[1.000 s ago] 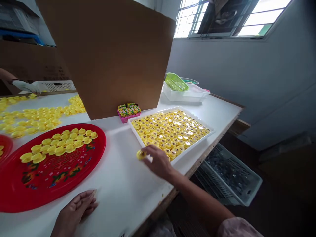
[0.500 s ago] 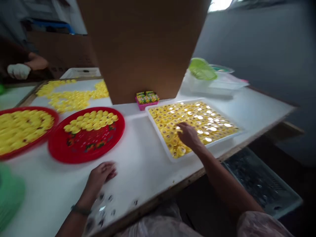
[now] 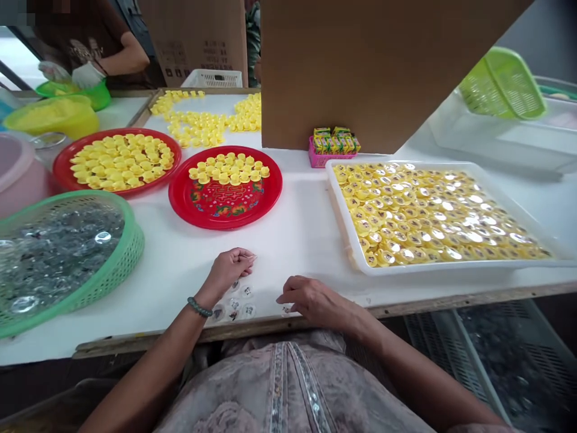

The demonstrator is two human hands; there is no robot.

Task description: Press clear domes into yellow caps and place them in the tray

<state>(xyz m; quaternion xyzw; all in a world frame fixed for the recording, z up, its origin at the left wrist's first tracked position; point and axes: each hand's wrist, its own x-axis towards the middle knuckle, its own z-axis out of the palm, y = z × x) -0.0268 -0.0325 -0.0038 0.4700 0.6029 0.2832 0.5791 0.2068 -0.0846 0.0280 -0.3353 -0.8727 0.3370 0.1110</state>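
My left hand (image 3: 232,267), with a beaded bracelet at the wrist, is closed in a pinch on a thin clear plastic disc (image 3: 253,257) that shows only at its edge. Below it, several clear discs (image 3: 247,310) with small dark printed pictures lie on the white table. My right hand (image 3: 311,299) is low over the table near its front edge, fingers bent and slightly apart. Another clear disc (image 3: 286,309) shows partly under its fingertips. To the right, a white tray (image 3: 356,255) holds rows of yellow round pieces (image 3: 406,210) with pictures and shiny clear tops.
Red plates (image 3: 225,224) hold yellow cup-shaped pieces (image 3: 229,168). A green basket (image 3: 130,240) of clear discs stands left. A pink basket (image 3: 320,160) of small packets sits before a cardboard sheet (image 3: 360,72). Across the table, a co-worker's gloved hands (image 3: 88,75) are over a green bowl (image 3: 100,96).
My right hand has left the tray of yellow pieces and moved left to the discs near the table edge. My left hand now pinches a disc. The view has turned left.
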